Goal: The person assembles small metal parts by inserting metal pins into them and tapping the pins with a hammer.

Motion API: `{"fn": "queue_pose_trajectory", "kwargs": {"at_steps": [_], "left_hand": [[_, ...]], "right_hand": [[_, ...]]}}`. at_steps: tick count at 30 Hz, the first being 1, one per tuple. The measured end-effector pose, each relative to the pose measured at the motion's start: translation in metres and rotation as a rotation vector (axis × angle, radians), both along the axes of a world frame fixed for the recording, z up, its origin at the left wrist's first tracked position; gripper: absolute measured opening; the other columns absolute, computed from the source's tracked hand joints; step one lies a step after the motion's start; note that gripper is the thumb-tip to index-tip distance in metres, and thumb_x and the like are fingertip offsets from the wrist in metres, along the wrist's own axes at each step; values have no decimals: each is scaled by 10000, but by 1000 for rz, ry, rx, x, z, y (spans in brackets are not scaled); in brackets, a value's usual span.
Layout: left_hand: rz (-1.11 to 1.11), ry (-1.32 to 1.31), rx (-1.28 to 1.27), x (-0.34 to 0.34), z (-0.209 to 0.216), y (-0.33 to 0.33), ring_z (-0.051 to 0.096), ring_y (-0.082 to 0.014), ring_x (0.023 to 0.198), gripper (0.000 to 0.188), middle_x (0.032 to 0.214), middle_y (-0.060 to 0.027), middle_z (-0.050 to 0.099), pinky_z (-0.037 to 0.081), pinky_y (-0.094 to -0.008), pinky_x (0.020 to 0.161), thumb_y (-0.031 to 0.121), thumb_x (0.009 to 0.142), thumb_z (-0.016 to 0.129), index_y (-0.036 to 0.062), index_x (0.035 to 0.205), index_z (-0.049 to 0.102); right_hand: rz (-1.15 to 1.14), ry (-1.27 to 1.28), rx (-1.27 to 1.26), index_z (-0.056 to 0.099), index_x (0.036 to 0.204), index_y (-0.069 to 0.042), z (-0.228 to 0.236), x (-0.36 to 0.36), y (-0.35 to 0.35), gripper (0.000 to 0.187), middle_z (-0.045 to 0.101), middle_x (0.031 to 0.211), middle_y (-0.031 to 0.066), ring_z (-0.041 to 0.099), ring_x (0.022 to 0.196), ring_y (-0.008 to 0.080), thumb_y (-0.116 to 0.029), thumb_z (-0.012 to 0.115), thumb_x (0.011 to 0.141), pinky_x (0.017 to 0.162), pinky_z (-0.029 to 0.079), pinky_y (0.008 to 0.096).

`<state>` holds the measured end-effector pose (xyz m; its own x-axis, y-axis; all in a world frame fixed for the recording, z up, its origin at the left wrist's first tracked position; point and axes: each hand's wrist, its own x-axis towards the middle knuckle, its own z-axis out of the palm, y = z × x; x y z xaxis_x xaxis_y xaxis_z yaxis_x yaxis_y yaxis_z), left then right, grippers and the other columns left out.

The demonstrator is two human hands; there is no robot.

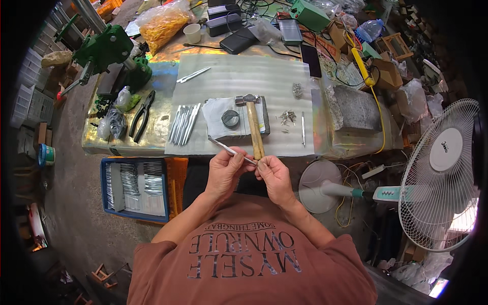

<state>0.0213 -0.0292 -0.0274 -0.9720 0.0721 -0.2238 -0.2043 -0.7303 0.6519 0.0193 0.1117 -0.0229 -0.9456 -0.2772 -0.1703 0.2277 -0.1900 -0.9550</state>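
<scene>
My left hand (223,172) is closed around a slim silver metal piece (229,150), which slants down toward my other hand. At its lower end, the fingers of my right hand (275,177) are pinched together; whatever they grip is too small to make out. Just beyond my hands a hammer (253,129) with a wooden handle lies across a paper-covered block (234,135). A round dark tin (231,119) rests on the paper. Left of the block lies a row of similar slim metal pieces (184,124). Small metal pins (287,118) are heaped to the right, beside a single slim piece (303,129).
Black-handled pliers (142,116) and a green press (104,51) occupy the table's left. A stone block (357,109) sits at right. Below the table edge stands a blue crate (134,216) of metal pieces. A white fan (441,175) is at far right.
</scene>
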Motion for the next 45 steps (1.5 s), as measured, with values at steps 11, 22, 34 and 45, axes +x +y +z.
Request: {"fn": "queue_pose_trajectory", "kwargs": {"at_steps": [11,22,34,45], "left_hand": [[19,28,-31,0,-1,2,593,-155,708,156,828,-107,599,505,-261,655,135,829,543,7,919,542],[44,108,-213,2,-7,1,589,-151,676,132,820,-111,608,493,-265,620,130,823,553,15,887,542],[56,45,-119,0,2,-1,591,-153,675,141,806,-100,603,499,-256,609,156,821,557,25,870,536],[49,15,-31,-3,1,-10,601,-163,698,159,794,-88,590,492,-226,558,168,826,553,24,889,528]], "right_hand": [[-29,-9,-14,486,842,-24,1,0,-3,151,502,722,3,432,641,51,-169,469,880,598,372,176],[-25,-1,-28,482,825,-36,1,0,-5,139,485,702,-9,430,627,48,-166,485,873,587,367,173],[-44,-33,-77,467,845,-36,3,-7,-8,112,480,675,-30,404,597,18,-132,524,851,535,344,151],[16,-18,-56,479,839,-35,-3,-5,-8,165,478,679,-13,423,604,42,-196,499,869,553,358,167]]}}
